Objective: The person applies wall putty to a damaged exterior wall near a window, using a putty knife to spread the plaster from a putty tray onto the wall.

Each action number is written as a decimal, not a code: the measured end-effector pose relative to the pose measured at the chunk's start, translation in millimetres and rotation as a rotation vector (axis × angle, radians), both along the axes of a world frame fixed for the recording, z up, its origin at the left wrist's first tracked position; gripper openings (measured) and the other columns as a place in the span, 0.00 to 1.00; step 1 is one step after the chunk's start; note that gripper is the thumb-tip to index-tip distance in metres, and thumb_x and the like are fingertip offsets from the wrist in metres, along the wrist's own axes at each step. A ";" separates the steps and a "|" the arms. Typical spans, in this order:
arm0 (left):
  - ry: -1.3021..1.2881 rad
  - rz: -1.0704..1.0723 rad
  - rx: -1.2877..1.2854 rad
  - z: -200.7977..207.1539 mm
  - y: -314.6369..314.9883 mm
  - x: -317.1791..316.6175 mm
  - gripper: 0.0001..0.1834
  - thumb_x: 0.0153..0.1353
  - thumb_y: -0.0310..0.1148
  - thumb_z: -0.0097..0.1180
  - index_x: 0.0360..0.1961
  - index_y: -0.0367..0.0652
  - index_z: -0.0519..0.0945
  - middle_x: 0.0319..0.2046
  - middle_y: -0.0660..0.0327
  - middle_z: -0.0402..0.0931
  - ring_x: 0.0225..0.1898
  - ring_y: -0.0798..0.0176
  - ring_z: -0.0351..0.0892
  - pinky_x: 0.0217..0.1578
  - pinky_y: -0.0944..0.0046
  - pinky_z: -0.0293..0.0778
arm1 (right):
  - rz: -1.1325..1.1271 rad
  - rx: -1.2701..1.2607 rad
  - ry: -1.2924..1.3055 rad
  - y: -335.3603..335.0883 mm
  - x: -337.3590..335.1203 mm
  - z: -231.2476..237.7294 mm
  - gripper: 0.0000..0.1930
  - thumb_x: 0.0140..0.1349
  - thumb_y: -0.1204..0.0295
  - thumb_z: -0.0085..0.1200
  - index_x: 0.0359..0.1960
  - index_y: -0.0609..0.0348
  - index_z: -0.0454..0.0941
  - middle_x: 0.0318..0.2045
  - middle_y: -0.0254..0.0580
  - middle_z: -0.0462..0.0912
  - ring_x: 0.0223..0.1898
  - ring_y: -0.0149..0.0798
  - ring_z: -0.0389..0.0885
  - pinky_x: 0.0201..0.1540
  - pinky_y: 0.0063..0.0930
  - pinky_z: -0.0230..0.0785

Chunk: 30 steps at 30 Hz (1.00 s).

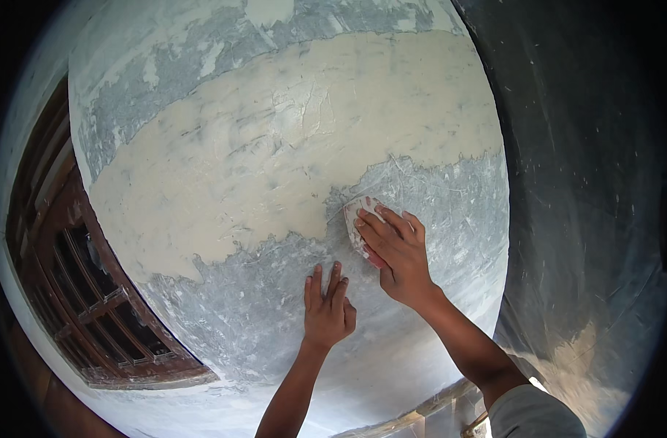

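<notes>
My right hand (395, 252) presses a flat, putty-smeared spreader (355, 212) against the wall, with fingers laid over its back. Reddish patches show through the white smears on the spreader. Its edge lies at the lower border of a broad cream band of putty (304, 139), partly wet and glossy. Below that band the wall (253, 285) is bare grey with white scuffs. To the left and lower, my left hand (328, 306) has its fingers stretched upward at the grey surface and holds nothing. Whether its fingertips touch the wall I cannot tell.
A brown wooden window with bars (93, 292) is set in the wall at the left. Along the right runs a dark grey surface (581, 182) beyond the wall's edge. Wooden pieces (450, 409) show low down, near my right sleeve (534, 416).
</notes>
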<state>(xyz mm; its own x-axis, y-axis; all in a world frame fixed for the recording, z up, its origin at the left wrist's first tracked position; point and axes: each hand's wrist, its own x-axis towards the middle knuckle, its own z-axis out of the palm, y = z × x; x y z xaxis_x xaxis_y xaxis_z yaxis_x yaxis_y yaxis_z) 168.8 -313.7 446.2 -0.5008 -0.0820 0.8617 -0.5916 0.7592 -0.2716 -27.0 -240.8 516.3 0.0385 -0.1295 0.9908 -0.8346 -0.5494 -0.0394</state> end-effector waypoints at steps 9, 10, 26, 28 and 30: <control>-0.030 0.107 -0.082 -2.5 -0.2 -4.7 0.20 0.62 0.33 0.45 0.52 0.40 0.77 0.66 0.55 0.73 0.74 0.41 0.58 0.73 0.40 0.45 | -0.285 -0.168 0.141 -48.0 25.5 5.5 0.25 0.59 0.70 0.61 0.61 0.45 0.78 0.66 0.28 0.75 0.70 0.45 0.66 0.72 0.60 0.37; -0.036 0.113 -0.078 -3.8 0.2 -3.7 0.19 0.61 0.33 0.45 0.52 0.40 0.77 0.66 0.56 0.73 0.74 0.42 0.58 0.73 0.41 0.45 | -0.327 -0.188 0.149 -50.3 27.1 3.9 0.25 0.60 0.66 0.63 0.61 0.42 0.78 0.68 0.25 0.73 0.70 0.43 0.65 0.71 0.61 0.38; -0.018 0.089 -0.111 -5.3 -4.4 -4.4 0.18 0.61 0.32 0.46 0.51 0.42 0.79 0.68 0.59 0.71 0.74 0.44 0.59 0.74 0.43 0.45 | -0.320 -0.321 0.151 -62.1 14.1 0.6 0.28 0.54 0.73 0.63 0.60 0.43 0.80 0.65 0.25 0.76 0.69 0.42 0.67 0.72 0.59 0.38; -0.012 0.088 -0.129 -4.2 -4.8 -5.3 0.19 0.61 0.32 0.46 0.51 0.42 0.79 0.68 0.59 0.71 0.74 0.45 0.60 0.74 0.44 0.46 | -0.329 -0.318 0.155 -64.1 20.1 17.7 0.27 0.54 0.73 0.63 0.59 0.42 0.80 0.65 0.25 0.76 0.68 0.42 0.68 0.72 0.59 0.38; -0.017 0.084 -0.115 -5.1 -3.0 -5.1 0.19 0.61 0.32 0.46 0.51 0.42 0.79 0.68 0.59 0.71 0.74 0.45 0.60 0.74 0.44 0.46 | -0.366 -0.308 0.181 -67.4 19.2 15.1 0.27 0.54 0.72 0.63 0.59 0.42 0.80 0.65 0.25 0.76 0.68 0.43 0.68 0.72 0.60 0.38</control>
